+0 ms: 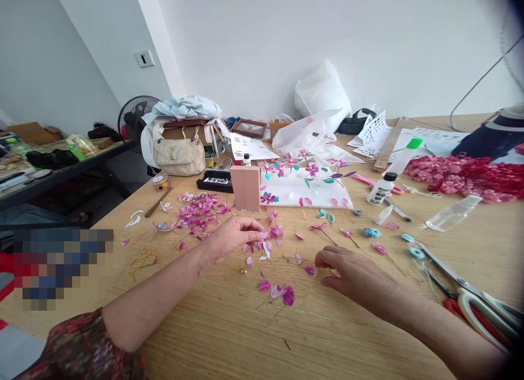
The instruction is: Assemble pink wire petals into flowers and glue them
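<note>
Petals, pink and loose on the counter, the nearest few at six o'clock from the gap between both hands. Probably almost weightless, filmy and soft, quick to crease or drift with a breath; best pinched lightly at the narrow base, off the broad face. At three o'clock, right hand half curled, with thumb apart from fingers; cannot tell whether holding anything thin. At nine o'clock, left hand pinched narrow, apparently on a paler petal. Beyond, at ten o'clock, a pile of more petals, likely snagging on one another, so best lifted singly from the top.

Hard to make out, again near to far: scissors at four o'clock, with handles partly lost in the dark edge; the exact pinch point, covered by fingertips; single rims within the pile, overlapped; at eleven o'clock, a block hiding most of a black-capped bottle.
</note>
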Motion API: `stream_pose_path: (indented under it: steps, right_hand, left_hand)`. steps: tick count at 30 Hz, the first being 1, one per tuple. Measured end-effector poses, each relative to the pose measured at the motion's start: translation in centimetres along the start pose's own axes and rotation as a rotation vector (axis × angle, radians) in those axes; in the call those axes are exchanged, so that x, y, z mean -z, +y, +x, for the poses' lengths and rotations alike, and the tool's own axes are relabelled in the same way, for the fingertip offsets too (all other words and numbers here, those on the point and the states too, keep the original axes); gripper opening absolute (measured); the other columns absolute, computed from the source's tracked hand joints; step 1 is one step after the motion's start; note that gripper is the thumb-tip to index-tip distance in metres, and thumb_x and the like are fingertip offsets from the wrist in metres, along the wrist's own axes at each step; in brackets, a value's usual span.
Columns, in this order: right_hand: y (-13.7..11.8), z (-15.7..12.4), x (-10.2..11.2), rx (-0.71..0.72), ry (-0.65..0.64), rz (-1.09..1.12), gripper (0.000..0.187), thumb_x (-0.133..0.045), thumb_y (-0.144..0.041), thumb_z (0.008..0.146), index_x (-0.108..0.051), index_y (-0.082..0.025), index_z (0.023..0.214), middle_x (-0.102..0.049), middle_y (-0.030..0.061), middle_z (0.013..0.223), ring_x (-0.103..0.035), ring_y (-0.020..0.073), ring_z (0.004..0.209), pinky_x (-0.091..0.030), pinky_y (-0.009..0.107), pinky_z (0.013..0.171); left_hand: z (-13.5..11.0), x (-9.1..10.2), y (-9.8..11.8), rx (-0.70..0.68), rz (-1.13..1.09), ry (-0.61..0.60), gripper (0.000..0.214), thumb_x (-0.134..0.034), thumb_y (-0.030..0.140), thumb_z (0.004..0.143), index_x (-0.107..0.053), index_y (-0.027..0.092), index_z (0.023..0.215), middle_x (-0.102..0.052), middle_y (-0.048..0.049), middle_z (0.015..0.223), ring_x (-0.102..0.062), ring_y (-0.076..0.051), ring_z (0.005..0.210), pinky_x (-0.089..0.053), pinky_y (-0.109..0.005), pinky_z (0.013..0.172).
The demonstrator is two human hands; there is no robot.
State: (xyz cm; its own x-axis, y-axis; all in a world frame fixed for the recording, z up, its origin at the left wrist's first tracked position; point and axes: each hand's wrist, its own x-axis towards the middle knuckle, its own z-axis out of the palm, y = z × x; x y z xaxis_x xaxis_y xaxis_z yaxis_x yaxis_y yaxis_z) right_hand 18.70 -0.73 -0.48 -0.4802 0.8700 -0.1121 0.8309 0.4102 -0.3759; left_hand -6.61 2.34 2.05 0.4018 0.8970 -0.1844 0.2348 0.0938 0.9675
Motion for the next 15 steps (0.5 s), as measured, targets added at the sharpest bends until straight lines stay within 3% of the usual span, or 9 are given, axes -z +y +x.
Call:
stream_pose_path:
  steps: [7, 15]
  right_hand:
    - [-0.5, 0.5, -1.2, 0.041, 0.001, -0.103, 0.018, -0.047, -0.008, 0.071, -0.062, -0.018, 0.075, -0.062, 0.0068, 0.082, -0.058, 0.0218, 0.080, -0.040, 0.030, 0.067]
    - [-0.1, 0.4, -1.9, 0.098, 0.061, -0.128, 0.022, -0.042, -0.012, 0.080, -0.061, -0.019, 0.071, -0.060, 0.0052, 0.075, -0.057, 0.0181, 0.073, -0.040, 0.027, 0.063]
  left_hand:
    - [-0.6, 0.5, -1.6, 0.045, 0.097, -0.099, 0.018, -0.061, 0.027, 0.070, -0.061, 0.012, 0.079, -0.058, 0.0001, 0.071, -0.051, -0.008, 0.059, -0.040, -0.024, 0.062]
    - [-1.5, 0.2, -2.9, 0.048, 0.237, -0.178, 0.017, -0.058, 0.026, 0.073, -0.061, 0.015, 0.086, -0.054, 0.0020, 0.067, -0.048, -0.008, 0.060, -0.039, -0.021, 0.059]
